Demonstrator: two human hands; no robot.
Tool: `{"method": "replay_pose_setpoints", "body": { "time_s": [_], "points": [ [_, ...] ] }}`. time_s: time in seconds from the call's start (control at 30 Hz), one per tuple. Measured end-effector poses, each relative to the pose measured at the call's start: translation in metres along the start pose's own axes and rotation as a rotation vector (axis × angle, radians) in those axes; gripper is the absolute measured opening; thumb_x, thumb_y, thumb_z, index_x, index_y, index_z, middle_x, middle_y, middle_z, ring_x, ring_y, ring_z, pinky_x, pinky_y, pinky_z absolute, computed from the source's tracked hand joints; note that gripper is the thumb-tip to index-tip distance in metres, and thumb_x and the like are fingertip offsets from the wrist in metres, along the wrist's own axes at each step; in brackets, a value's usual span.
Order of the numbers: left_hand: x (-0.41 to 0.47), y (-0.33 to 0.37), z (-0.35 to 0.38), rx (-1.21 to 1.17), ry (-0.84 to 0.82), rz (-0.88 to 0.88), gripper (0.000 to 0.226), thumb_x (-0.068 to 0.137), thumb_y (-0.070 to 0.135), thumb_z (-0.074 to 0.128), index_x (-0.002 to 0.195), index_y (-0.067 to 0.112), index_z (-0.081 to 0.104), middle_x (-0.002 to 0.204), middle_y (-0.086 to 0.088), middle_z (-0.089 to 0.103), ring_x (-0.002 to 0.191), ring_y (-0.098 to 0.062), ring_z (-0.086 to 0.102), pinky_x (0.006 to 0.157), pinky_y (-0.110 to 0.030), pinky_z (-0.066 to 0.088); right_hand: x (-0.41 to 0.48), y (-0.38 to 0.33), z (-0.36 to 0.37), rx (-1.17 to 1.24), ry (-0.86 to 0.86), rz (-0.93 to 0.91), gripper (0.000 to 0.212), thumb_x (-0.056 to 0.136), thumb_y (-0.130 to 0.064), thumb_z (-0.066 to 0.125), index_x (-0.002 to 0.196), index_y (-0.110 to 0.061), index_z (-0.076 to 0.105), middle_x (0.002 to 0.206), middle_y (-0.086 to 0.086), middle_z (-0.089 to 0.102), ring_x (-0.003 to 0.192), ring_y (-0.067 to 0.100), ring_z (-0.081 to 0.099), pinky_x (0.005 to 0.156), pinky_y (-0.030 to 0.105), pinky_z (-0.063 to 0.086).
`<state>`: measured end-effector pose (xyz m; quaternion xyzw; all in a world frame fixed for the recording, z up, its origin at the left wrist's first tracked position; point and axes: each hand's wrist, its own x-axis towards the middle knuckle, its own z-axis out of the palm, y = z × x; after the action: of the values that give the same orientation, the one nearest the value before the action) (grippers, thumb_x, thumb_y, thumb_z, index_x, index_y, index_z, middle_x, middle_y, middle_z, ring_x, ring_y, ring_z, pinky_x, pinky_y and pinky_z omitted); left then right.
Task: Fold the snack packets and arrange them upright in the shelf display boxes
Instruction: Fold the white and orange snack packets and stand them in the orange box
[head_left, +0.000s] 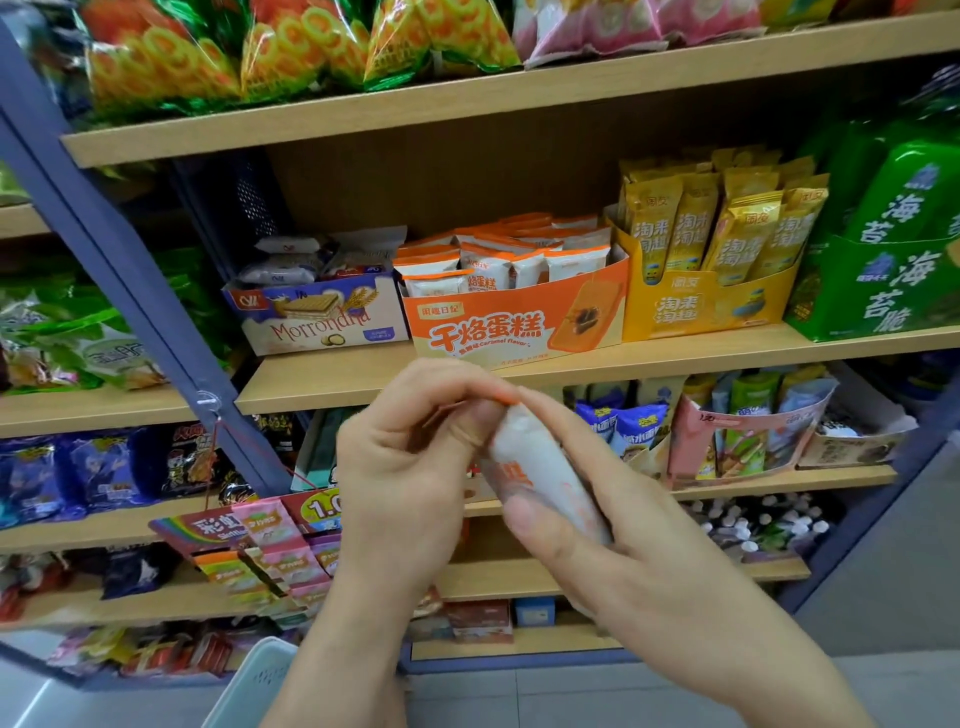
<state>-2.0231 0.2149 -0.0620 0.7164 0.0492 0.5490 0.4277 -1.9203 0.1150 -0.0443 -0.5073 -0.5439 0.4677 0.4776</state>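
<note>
A white snack packet (540, 462) with orange print and an orange top edge is held between both hands in front of the shelves. My left hand (410, 462) pinches its upper end, thumb against the wrapper. My right hand (613, 525) wraps round its lower part from the right. Above them on the middle shelf stands the orange display box (498, 327), open at the top, with several matching white-and-orange packets (498, 260) standing upright inside.
A white and blue wafer box (322, 317) sits left of the orange box, a yellow display box (711, 306) and a green one (883, 291) to its right. A blue shelf post (130, 270) slants at the left. A pale basket (254, 686) is below.
</note>
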Motion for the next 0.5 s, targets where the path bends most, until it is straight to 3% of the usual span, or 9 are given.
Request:
{"method": "replay_pose_setpoints", "body": {
  "time_s": [0.03,0.1,0.17,0.27,0.37,0.5],
  "points": [
    [-0.001,-0.002,0.0,-0.089,0.074,-0.093,0.015,0.084,0.014,0.065,0.085,0.028,0.072,0.086,0.006,0.069,0.085,-0.017,0.063,0.075,-0.031,0.05,-0.03,-0.01,-0.01,-0.093,0.096,0.02,0.056,0.081,-0.065,0.054,0.133,-0.067,0.032,0.105,-0.019,0.066,0.085,0.01,0.067,0.071,0.03,0.057],
    [-0.001,-0.004,0.0,-0.28,0.172,-0.267,0.008,0.079,0.021,0.073,0.08,0.029,0.073,0.083,0.001,0.07,0.081,-0.02,0.063,0.071,-0.033,0.051,-0.023,0.0,0.003,0.233,0.031,-0.069,0.053,0.081,-0.053,0.068,0.127,-0.062,0.045,0.106,-0.002,0.07,0.089,0.018,0.071,0.073,0.028,0.056],
    [0.0,-0.001,0.002,-0.351,0.223,-0.367,0.007,0.076,0.022,0.078,0.078,0.027,0.075,0.084,0.0,0.072,0.082,-0.018,0.065,0.071,-0.03,0.053,-0.019,0.014,0.002,0.289,0.101,-0.082,0.056,0.076,-0.037,0.077,0.124,-0.056,0.053,0.099,0.005,0.073,0.084,0.019,0.072,0.069,0.026,0.055],
    [0.001,0.002,0.002,-0.337,0.242,-0.479,0.009,0.076,0.023,0.074,0.085,0.025,0.077,0.088,-0.003,0.07,0.082,-0.021,0.061,0.073,-0.036,0.052,-0.01,0.018,0.012,0.273,0.223,-0.07,0.062,0.072,-0.039,0.08,0.123,-0.06,0.05,0.099,-0.001,0.074,0.085,0.017,0.072,0.069,0.025,0.056],
    [0.003,0.005,0.001,-0.411,0.307,-0.562,0.023,0.075,0.036,0.07,0.092,0.021,0.074,0.09,-0.008,0.07,0.081,-0.021,0.066,0.072,-0.035,0.056,-0.009,0.022,0.012,0.089,0.354,-0.126,0.067,0.067,-0.045,0.075,0.121,-0.069,0.044,0.101,-0.014,0.071,0.088,0.008,0.071,0.071,0.021,0.056],
    [0.002,0.012,0.003,-0.187,0.277,-0.531,0.023,0.074,0.044,0.079,0.079,0.023,0.072,0.084,-0.007,0.071,0.08,-0.025,0.068,0.072,-0.043,0.057,-0.006,0.025,0.017,-0.15,0.457,-0.148,0.077,0.066,-0.057,0.069,0.13,-0.073,0.029,0.111,-0.026,0.065,0.099,0.003,0.067,0.081,0.028,0.057]
  ]
}}
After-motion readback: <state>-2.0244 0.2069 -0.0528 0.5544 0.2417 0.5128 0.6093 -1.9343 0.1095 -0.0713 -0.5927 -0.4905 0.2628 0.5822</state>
